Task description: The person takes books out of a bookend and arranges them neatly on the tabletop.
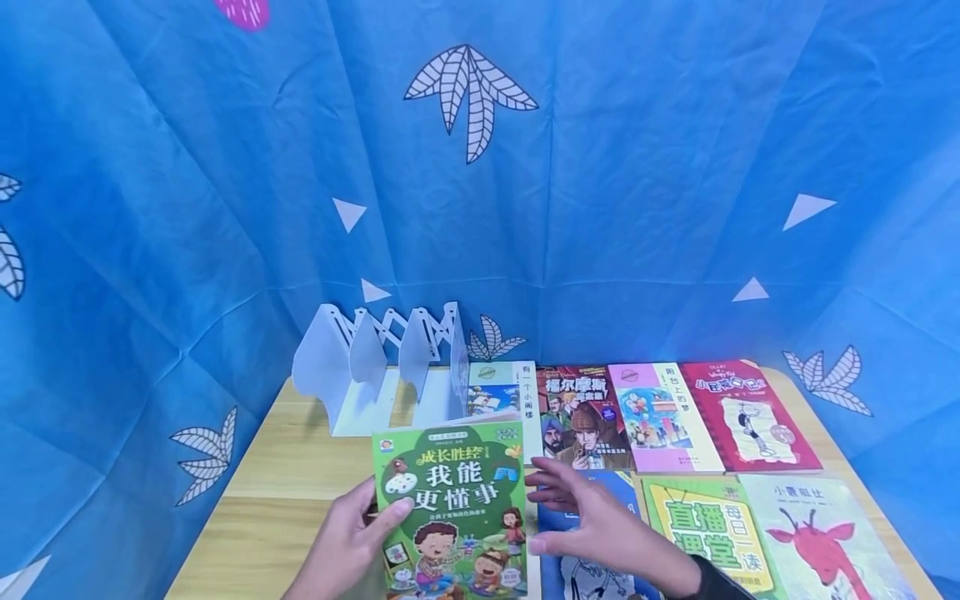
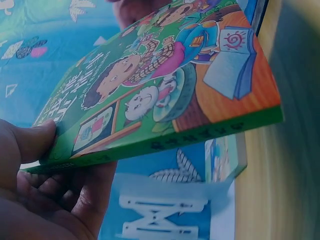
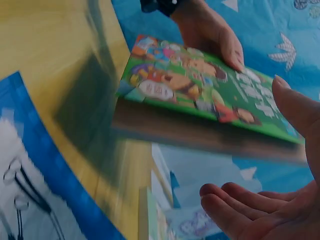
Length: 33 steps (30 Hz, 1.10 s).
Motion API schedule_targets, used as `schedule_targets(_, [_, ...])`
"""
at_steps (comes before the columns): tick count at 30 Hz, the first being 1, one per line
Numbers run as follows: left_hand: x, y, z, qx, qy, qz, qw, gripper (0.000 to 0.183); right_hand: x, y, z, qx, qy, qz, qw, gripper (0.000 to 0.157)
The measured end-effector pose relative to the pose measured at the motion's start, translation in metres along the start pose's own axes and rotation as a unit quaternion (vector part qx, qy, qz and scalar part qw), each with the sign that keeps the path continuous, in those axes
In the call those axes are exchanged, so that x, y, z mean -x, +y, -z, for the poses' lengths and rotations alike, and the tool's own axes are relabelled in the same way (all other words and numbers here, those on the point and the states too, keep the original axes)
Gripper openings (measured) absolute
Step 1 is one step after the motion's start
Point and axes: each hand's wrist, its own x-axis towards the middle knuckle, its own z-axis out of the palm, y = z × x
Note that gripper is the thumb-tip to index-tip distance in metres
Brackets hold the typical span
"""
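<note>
In the head view my left hand (image 1: 341, 533) grips a green picture book (image 1: 450, 525) by its left edge, thumb on the cover and fingers beneath. The book is held up above the table, cover facing me. The left wrist view shows the spine side of the book (image 2: 165, 125), with the thumb and fingers around its edge. My right hand (image 1: 600, 529) is beside the book's right edge, fingers extended. From the right wrist view, its thumb and fingers (image 3: 245, 207) stand apart with a gap to the book (image 3: 200, 95).
A white expandable book rack (image 1: 367, 375) stands at the table's back left. Books lie flat in two rows on the right, among them a red diary book (image 1: 757, 417), a detective book (image 1: 585, 417) and a deer-covered book (image 1: 825, 542). Blue cloth (image 1: 615, 208) hangs behind.
</note>
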Motion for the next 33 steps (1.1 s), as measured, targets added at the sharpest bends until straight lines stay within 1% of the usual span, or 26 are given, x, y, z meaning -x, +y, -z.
schedule_targets(3, [-0.002, -0.003, -0.006, 0.013, -0.022, -0.009, 0.9996, 0.039, -0.003, -0.005, -0.007, -0.026, -0.017, -0.012, 0.999, 0.079])
schedule_targets(5, [-0.004, -0.003, -0.011, 0.018, -0.031, -0.007, 0.9993, 0.038, -0.004, -0.008, -0.009, -0.032, -0.022, -0.022, 0.999, 0.076])
schedule_targets(8, [-0.006, -0.002, -0.015, 0.027, -0.04, -0.003, 0.9988, 0.037, -0.004, -0.009, -0.01, -0.029, -0.018, -0.025, 0.999, 0.067])
schedule_targets(12, [-0.009, -0.002, -0.018, 0.029, -0.041, -0.002, 0.9987, 0.038, -0.004, -0.009, -0.01, -0.014, 0.0, -0.02, 1.0, 0.057])
schedule_targets(15, [-0.009, -0.002, -0.019, 0.026, -0.037, -0.002, 0.999, 0.037, -0.004, -0.01, -0.01, 0.001, 0.008, -0.018, 1.0, 0.042])
schedule_targets(17, [-0.009, -0.003, -0.019, 0.023, -0.039, -0.001, 0.999, 0.037, -0.004, -0.01, -0.01, 0.013, 0.014, -0.022, 1.0, 0.037])
schedule_targets(20, [-0.01, -0.003, -0.019, 0.028, -0.047, 0.001, 0.9985, 0.037, -0.004, -0.01, -0.011, 0.025, 0.023, -0.03, 0.999, 0.04])
schedule_targets(25, [-0.011, -0.005, -0.018, 0.031, -0.06, 0.0, 0.9977, 0.038, -0.004, -0.01, -0.013, 0.035, 0.037, -0.027, 0.998, 0.044])
schedule_targets(30, [-0.014, -0.005, -0.015, 0.027, -0.072, -0.002, 0.997, 0.037, -0.002, -0.012, -0.013, 0.013, 0.041, -0.007, 0.999, 0.044])
schedule_targets(32, [-0.016, -0.003, -0.013, 0.021, -0.072, 0.002, 0.9972, 0.038, -0.002, -0.013, -0.013, 0.004, 0.044, 0.003, 0.999, 0.042])
schedule_targets(33, [-0.017, -0.001, -0.012, 0.017, -0.066, 0.005, 0.9977, 0.038, -0.002, -0.013, -0.014, 0.003, 0.046, 0.009, 0.999, 0.041])
